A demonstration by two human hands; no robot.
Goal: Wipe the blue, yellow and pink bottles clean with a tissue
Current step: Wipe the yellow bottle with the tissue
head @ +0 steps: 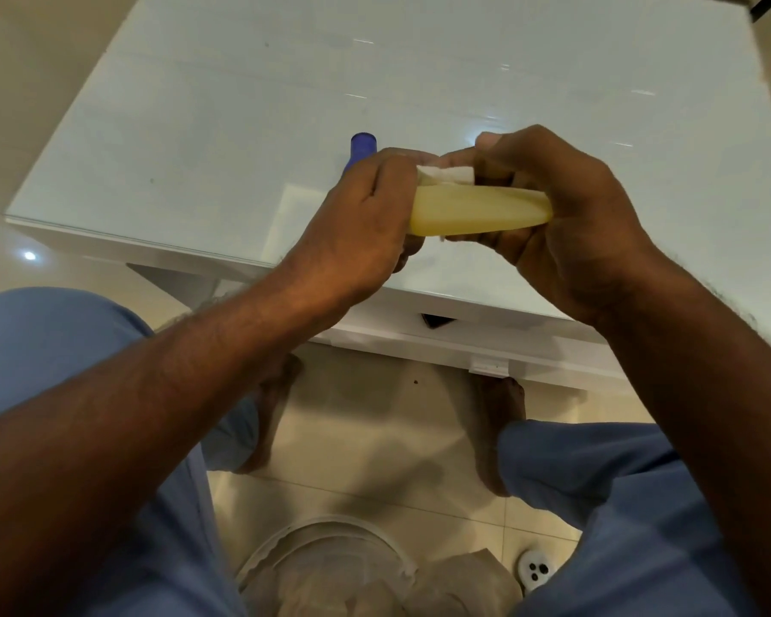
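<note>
Left hand (366, 211) is wrapped around one end of the yellow bottle (477, 212), holding it sideways in the air just over the near edge of the white desk (197, 126). Right hand (548, 207) grips the other end, fingers curled, pressing a folded white tissue (446, 173) against the bottle's top side. Blue bottle (362, 149) stands on the desk right behind the left knuckles, mostly hidden. Pink one isn't visible anywhere. Risk as I see it: that bottle looks smooth, so a hard rub could twist it loose and drop it to the tiled floor (352, 460), or a knuckle could bump the blue bottle over.
</note>
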